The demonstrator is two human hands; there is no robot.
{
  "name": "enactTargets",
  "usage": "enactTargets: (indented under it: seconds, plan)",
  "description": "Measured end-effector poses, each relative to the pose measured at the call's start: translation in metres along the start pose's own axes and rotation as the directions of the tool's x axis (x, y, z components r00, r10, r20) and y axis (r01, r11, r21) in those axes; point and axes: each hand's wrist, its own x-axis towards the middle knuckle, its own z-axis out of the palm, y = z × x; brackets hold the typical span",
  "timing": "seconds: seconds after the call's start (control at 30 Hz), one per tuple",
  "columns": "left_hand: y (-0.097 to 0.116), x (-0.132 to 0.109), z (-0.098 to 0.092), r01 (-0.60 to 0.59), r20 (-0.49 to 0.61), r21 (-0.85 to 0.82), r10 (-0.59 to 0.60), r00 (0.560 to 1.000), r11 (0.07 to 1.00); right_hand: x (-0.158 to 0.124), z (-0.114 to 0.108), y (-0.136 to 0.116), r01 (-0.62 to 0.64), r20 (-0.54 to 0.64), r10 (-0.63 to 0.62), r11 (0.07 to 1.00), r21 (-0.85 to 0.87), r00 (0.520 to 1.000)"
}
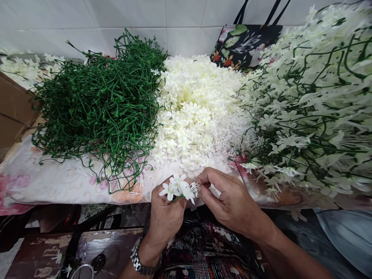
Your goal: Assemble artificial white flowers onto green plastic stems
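My left hand (167, 211) is closed around a green stem that carries a small cluster of white artificial flowers (178, 186). At the right side of that cluster, the thumb and forefinger of my right hand (225, 193) pinch the tip of a thin white stamen (194, 188). Just beyond my hands lies a heap of loose white flower heads (186, 128). A pile of white stamens (235, 133) sits at its right edge. Left of the flower heads rises a tangled mound of bare green plastic stems (101, 100).
Finished-looking white flower sprays (316, 112) are piled high on the right. A black floral bag (238, 44) leans against the tiled wall (145, 13). The floral tablecloth (58, 182) ends just before my body. A brown box (13, 104) stands at left, and a pale basin (348, 236) sits lower right.
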Motion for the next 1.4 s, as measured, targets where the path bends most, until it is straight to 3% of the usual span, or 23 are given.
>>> enactTargets:
  seconds: [0.37, 0.87, 0.97, 1.2, 1.4]
  plan:
    - [-0.0039, -0.0005, -0.0028, -0.006, -0.013, 0.044, 0.007, 1.0, 0.999, 0.0006, 0.0021, 0.0, -0.049, 0.019, 0.049, 0.998, 0.027, 0.999]
    - [-0.005, -0.0005, -0.0046, 0.031, -0.063, -0.03, -0.033, 0.998, 0.999, 0.0022, 0.0029, -0.0006, -0.07, 0.041, 0.067, 0.996, 0.061, 0.997]
    - [-0.0057, 0.0003, -0.0058, 0.027, -0.021, -0.074, -0.029, 0.999, 0.997, 0.0016, 0.0028, -0.0002, -0.026, 0.025, 0.025, 0.999, 0.036, 0.999]
    - [0.0004, -0.0006, -0.0003, 0.04, -0.107, -0.085, -0.049, 0.993, 0.996, -0.0023, 0.0031, -0.0043, 0.158, -0.175, -0.189, 0.972, -0.176, 0.966]
    - [0.0033, -0.0037, 0.0032, 0.016, -0.138, -0.119, -0.032, 0.99, 0.993, -0.0027, 0.0038, -0.0044, 0.229, -0.112, -0.259, 0.947, -0.227, 0.959]
